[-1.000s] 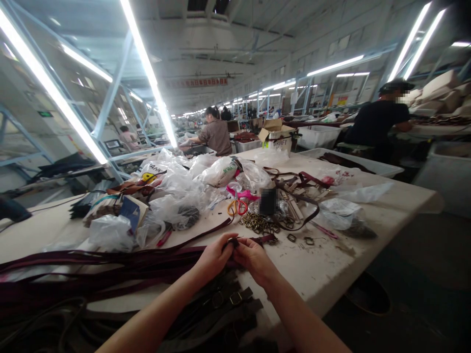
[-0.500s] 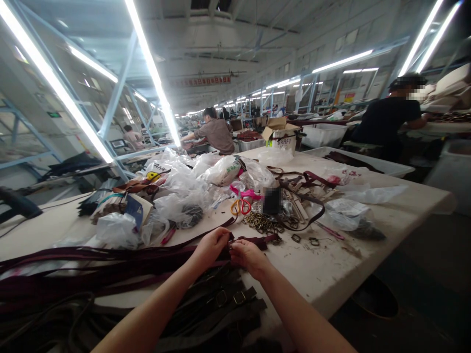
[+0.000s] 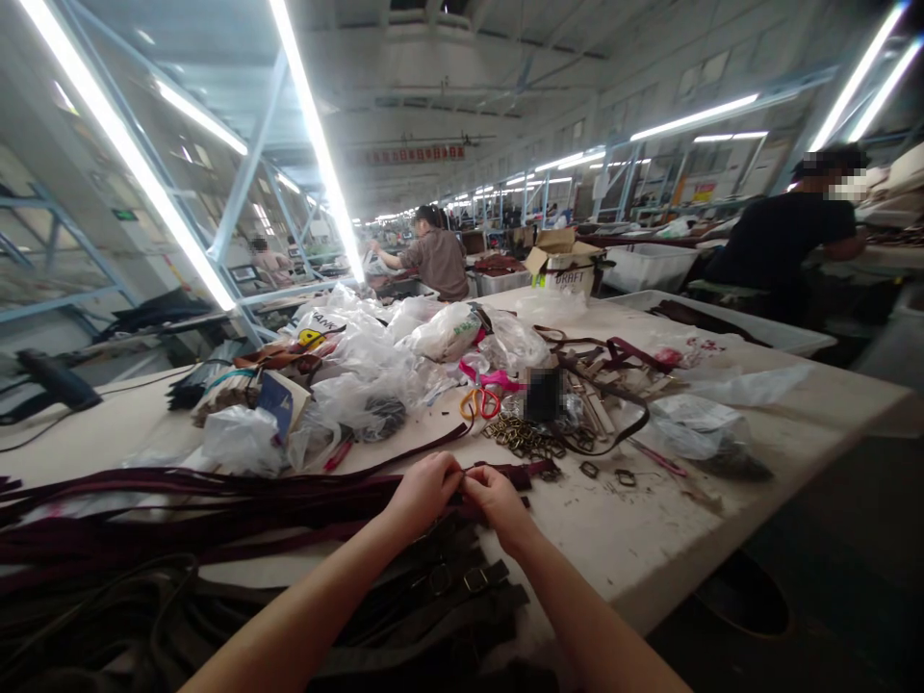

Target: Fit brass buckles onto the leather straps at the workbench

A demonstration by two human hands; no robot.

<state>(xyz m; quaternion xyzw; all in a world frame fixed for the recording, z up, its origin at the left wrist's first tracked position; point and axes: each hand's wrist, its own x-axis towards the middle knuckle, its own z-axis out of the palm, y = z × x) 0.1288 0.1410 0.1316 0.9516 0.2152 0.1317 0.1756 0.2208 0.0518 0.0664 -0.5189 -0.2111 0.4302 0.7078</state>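
My left hand (image 3: 423,496) and my right hand (image 3: 498,505) meet at the table's near edge, both pinching a burgundy leather strap (image 3: 509,473) between their fingertips. Their fingers hide the exact spot they grip. Beneath my left hand, a long pile of burgundy straps (image 3: 180,505) runs off to the left. Dark straps with metal buckles (image 3: 454,579) lie below both wrists. Just beyond my right hand are a heap of brass rings (image 3: 524,440) and several loose metal buckles (image 3: 606,474).
Orange-handled scissors (image 3: 480,402) and crumpled plastic bags (image 3: 361,371) cover the white worktable (image 3: 613,544) farther out. Its right edge drops to a dark floor. A co-worker in brown (image 3: 437,265) and another in black (image 3: 783,236) sit beyond, near a cardboard box (image 3: 563,265) and white bins (image 3: 646,265).
The whole scene has shifted right in view as my head turned. My hands stay together on the strap, with the fingers slightly repositioned.
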